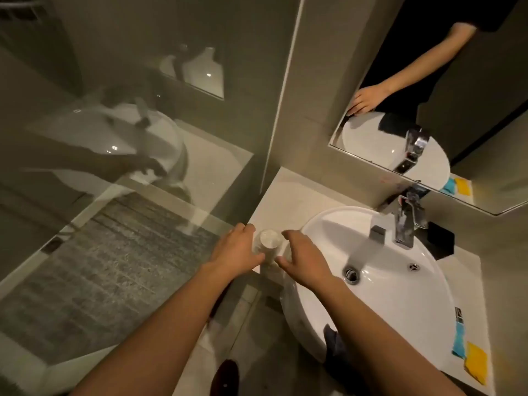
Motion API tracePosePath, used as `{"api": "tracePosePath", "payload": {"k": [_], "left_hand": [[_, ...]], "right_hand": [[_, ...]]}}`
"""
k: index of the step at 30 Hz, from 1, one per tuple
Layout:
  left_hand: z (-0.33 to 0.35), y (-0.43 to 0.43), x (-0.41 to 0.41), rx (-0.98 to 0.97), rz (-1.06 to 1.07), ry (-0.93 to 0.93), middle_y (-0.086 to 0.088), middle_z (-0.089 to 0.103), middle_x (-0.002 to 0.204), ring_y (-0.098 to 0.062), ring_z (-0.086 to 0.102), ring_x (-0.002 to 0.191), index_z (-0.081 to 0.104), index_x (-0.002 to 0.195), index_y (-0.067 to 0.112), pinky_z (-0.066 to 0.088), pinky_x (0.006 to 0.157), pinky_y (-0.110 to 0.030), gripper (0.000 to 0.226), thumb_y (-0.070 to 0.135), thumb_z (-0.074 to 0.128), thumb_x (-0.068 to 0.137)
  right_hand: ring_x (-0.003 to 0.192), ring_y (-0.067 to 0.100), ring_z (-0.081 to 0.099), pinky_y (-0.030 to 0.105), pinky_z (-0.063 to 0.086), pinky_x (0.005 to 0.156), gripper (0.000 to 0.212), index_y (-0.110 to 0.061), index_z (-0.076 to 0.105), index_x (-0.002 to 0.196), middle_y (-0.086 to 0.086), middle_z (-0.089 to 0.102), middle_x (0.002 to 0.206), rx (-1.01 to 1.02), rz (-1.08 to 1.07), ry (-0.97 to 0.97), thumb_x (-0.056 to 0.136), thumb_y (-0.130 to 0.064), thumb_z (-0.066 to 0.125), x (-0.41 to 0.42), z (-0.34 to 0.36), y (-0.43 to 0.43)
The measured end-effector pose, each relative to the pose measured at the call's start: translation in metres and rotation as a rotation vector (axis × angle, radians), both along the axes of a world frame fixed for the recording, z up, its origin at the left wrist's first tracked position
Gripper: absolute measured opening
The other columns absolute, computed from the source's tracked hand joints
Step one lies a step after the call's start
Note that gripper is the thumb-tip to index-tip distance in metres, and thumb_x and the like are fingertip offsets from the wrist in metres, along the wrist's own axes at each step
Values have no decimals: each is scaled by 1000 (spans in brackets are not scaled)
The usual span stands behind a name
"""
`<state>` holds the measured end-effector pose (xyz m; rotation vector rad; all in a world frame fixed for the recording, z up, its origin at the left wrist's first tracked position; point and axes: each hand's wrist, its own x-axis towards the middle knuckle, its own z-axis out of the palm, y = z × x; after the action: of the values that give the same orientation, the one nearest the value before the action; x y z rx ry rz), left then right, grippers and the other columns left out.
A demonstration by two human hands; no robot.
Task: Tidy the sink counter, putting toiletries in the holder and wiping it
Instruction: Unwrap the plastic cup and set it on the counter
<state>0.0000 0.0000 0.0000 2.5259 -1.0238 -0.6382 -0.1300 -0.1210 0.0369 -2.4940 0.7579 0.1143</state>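
A white bottle (pixel 269 243) with a round cap stands on the pale counter (pixel 285 195), just left of the white sink basin (pixel 400 295). My left hand (pixel 235 252) wraps its left side, thumb in front and fingers behind. My right hand (pixel 307 260) curves around its right side with fingers spread; I cannot see whether it touches. A black holder (pixel 441 241) sits on the counter behind the chrome faucet (pixel 405 224), to the right of it. A blue cloth (pixel 459 338) and a yellow cloth (pixel 475 361) lie on the counter at the right.
A glass shower partition (pixel 128 224) runs along the counter's left edge. The mirror (pixel 428 110) hangs above the faucet and reflects a person's arm. Something dark (pixel 334 341) hangs at the basin's near rim. The floor lies below the counter's front edge.
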Motion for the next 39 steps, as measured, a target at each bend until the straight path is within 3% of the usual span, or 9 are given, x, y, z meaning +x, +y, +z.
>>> {"api": "tracePosePath", "payload": {"k": [6,10,13,22,29,35,39], "left_hand": [[-31,-31,25,84,-135,142,-5,44,150,-28,49,134,33,152,19,48,104,-46,99,44,86,72],[-50,-37,34,17,-161,169,-1,60,131,-27,62,114,53,135,25,54,93,-44,72,33,86,72],[-56,-37,37,-29,-154,191,1,68,114,-25,65,100,60,117,27,55,85,-43,54,33,86,70],[-18,-26,46,-83,-203,157,4,66,114,-21,63,100,60,121,29,55,86,-46,56,37,84,71],[56,-52,10,-125,-390,90,11,63,118,-15,61,102,54,126,38,55,87,-41,62,52,81,73],[92,-106,-62,-224,-612,73,14,64,120,-13,61,103,55,125,39,54,86,-38,54,54,75,78],[99,-151,-123,-272,-733,93,13,66,121,-12,61,104,55,124,41,54,87,-38,54,57,74,76]], "right_hand": [[130,26,55,40,44,109,85,-27,39,150,3,51,151,-57,117,194,79,-50,79,43,-35,-28],[112,24,63,39,52,99,61,-26,52,136,4,65,132,-35,150,261,83,-47,75,57,-56,-37],[103,23,65,40,55,94,59,-25,54,129,3,68,124,-22,151,252,81,-51,75,59,-66,-40],[110,22,62,43,53,97,63,-27,53,133,0,66,130,30,112,60,81,-54,76,44,-42,-37],[119,17,58,37,47,102,60,-28,51,138,-5,61,138,41,-2,-76,86,-47,74,-23,22,-51],[112,9,58,28,49,93,56,-33,52,133,-14,63,129,30,-202,-141,84,-41,77,-123,62,-78],[113,7,57,29,48,97,54,-33,54,131,-16,63,128,30,-343,-169,83,-38,79,-195,74,-101]]}}
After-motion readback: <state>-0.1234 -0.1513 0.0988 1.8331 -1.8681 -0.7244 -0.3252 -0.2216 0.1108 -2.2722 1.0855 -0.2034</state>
